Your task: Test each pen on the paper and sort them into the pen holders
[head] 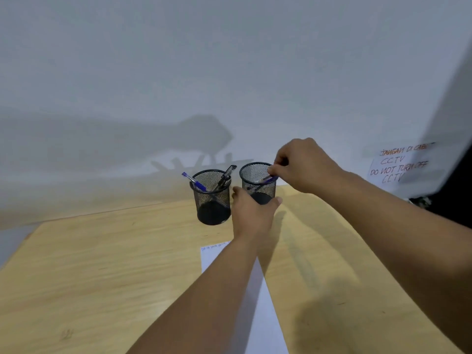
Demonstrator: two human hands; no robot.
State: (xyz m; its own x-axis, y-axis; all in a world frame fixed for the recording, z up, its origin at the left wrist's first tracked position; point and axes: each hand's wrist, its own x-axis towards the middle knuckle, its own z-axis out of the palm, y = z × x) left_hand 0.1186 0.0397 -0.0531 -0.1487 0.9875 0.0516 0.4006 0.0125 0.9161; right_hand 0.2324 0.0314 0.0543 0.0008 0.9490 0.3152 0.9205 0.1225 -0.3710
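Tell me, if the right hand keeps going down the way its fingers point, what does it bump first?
Probably the right pen holder: the right hand pinches a blue pen just over its rim, tip already inside. Depth is hard to judge.

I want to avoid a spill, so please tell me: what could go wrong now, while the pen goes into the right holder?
1. The right hand pinches a blue pen that lies slanted across the right holder; released like this, it may lean on the rim and tip the light mesh cup.
2. The left hand grips that holder close beside the left holder; a nudge could knock it and its pens over.
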